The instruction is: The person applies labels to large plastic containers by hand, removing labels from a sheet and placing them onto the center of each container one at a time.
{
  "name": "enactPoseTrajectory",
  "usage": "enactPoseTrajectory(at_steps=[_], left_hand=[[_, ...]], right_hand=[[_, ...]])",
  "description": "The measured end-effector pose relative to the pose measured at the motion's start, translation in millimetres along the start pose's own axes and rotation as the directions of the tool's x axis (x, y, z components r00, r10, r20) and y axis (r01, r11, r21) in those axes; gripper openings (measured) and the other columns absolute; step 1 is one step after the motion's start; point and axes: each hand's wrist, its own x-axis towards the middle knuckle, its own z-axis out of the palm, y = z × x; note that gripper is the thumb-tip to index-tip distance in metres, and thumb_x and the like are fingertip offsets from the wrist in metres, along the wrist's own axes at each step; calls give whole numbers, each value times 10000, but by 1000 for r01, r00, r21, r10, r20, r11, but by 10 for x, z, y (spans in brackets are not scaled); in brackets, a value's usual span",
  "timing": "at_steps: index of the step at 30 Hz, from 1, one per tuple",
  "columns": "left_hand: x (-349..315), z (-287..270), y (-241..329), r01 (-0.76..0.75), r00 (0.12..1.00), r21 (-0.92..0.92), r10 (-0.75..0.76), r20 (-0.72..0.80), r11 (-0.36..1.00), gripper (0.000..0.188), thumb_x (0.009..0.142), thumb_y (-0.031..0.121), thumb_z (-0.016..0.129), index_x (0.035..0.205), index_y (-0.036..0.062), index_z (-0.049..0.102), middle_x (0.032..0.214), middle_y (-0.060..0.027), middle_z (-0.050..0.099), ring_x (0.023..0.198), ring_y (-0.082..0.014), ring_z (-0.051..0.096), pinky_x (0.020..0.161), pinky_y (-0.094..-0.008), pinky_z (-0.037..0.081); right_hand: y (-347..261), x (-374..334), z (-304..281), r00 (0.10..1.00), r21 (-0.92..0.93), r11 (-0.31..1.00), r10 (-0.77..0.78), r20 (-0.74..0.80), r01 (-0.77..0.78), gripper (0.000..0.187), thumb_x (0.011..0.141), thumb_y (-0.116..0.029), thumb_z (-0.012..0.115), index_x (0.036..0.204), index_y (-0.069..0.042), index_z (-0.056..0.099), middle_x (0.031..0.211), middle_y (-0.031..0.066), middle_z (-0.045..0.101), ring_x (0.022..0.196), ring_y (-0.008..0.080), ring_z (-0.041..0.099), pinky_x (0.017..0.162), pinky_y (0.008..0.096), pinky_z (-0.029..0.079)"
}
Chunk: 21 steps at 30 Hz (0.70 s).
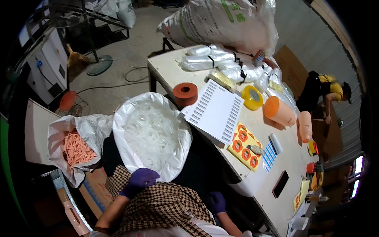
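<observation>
My left hand (140,182), in a purple glove, lies over the checked apron (166,205) at the near rim of a white woven bag (123,152). Its fingers are loosely bent and a little apart, with nothing visible in them. The bag stands against my lap, filled with clear plastic rings (150,132). Lower right, beside my lap and below the table edge, my right hand (216,202) in the same kind of glove is closed; what it holds, if anything, is hidden.
A smaller bag (89,130) of pink plastic pieces (78,148) stands left. The table (167,71) at right bears a brown tape roll (184,94), label sheets (215,110), yellow tape (252,98), orange bottles (279,111) and a phone (280,184). A co-worker (327,93) bends at far right.
</observation>
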Motion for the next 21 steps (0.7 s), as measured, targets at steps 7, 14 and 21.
enactPoseTrajectory(at_steps=[7,14,21], left_hand=[[62,-91,158,170,982,-6,-169,90,985,221,890,243,666,1044,111,753,1033,-70,744,977,-269,689,885,-398,525],[98,116,130,202,972,-29,-197,127,979,211,887,267,685,1022,122,757,1001,-78,742,950,-287,685,865,-405,521],[89,-38,184,250,966,-25,-247,76,968,223,894,269,684,1034,110,758,1019,-85,743,989,-284,683,895,-401,521]], right_hand=[[-1550,1034,-1184,726,-377,667,-687,21,642,427,715,-139,779,1120,-144,643,994,128,680,824,351,661,704,465,537],[-692,1801,-1774,942,-668,683,-327,83,296,705,775,-439,754,1399,-192,541,1435,177,479,1357,479,371,1122,616,271],[-692,2483,-1583,850,-584,631,-473,233,511,566,813,-421,696,1307,-163,594,1335,171,540,1286,459,425,1126,602,273]])
